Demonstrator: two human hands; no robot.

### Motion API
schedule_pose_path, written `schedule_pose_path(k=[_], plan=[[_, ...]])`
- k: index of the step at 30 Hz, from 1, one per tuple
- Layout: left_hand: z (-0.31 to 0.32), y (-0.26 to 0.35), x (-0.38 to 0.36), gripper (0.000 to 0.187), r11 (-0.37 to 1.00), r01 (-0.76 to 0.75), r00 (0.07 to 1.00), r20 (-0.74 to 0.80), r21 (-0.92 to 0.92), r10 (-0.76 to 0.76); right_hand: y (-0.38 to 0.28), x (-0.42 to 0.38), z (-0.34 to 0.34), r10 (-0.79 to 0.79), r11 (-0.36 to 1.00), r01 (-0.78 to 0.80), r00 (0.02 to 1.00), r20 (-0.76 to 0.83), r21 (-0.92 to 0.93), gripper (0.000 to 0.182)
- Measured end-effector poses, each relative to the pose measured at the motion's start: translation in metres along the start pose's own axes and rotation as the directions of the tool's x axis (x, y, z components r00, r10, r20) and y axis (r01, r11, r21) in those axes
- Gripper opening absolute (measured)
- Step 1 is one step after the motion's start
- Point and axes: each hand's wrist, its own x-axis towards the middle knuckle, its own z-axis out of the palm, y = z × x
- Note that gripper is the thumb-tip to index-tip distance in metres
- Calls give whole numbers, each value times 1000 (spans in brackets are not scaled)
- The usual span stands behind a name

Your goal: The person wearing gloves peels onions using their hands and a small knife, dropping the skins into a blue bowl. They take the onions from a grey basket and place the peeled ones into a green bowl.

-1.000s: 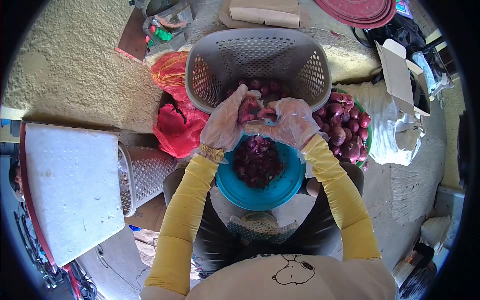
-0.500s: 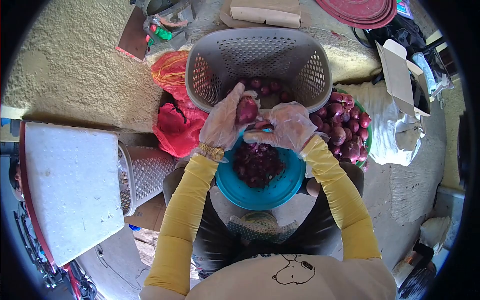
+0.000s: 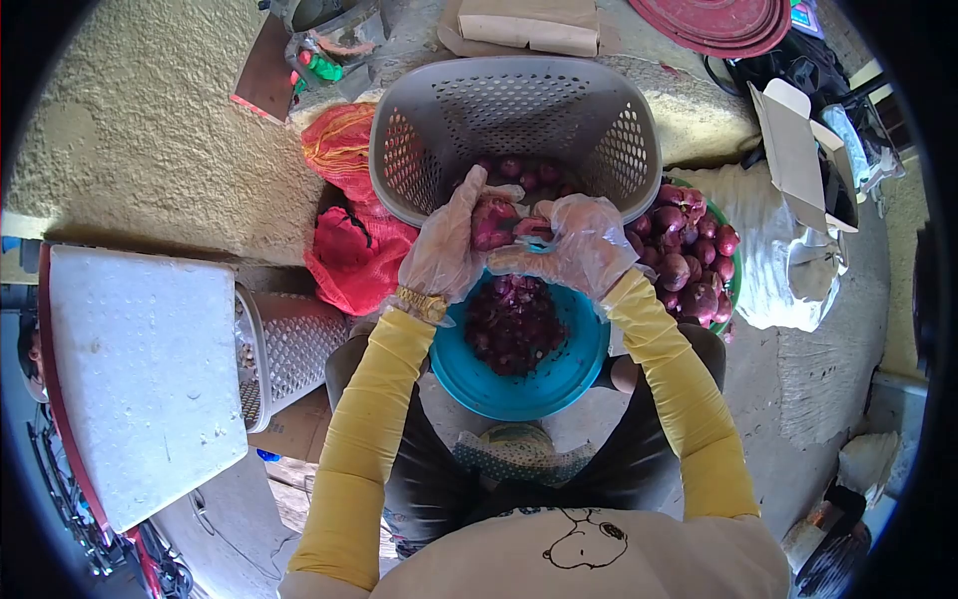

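Note:
Both hands wear clear plastic gloves and are close together above the teal basin (image 3: 459,384). In my left hand (image 3: 439,245) is a red onion (image 3: 491,224), gripped by the closed fingers. My right hand (image 3: 584,245) is closed at the onion's right side, its thumb and fingers bent around a small dark reddish piece I cannot make out. A heap of dark red onion skins and scraps (image 3: 514,329) lies in the basin below. Behind the hands, the grey perforated basket (image 3: 519,100) holds several red onions (image 3: 549,172) at its bottom.
At the right, a green-rimmed container (image 3: 737,265) is heaped with red onions (image 3: 689,260) beside a white sack (image 3: 783,265). A red mesh bag (image 3: 354,255) lies left of the basket. Further left are a white foam board (image 3: 145,379) and another perforated basket (image 3: 299,344).
My right hand has shifted slightly up, with its fingers closer to the onion. The onion has turned a little in my left hand, which stays in nearly the same place.

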Motion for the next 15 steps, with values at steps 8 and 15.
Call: schedule_pose_path(k=[8,15], plan=[[2,1,-2,52,999,35,999,6,-33,-35,6,0,7,-28,999,28,1000,-11,-25,69],[-1,-2,0,53,1000,-2,1000,24,-9,2,5,0,12,-124,992,120,978,-170,-29,68]])
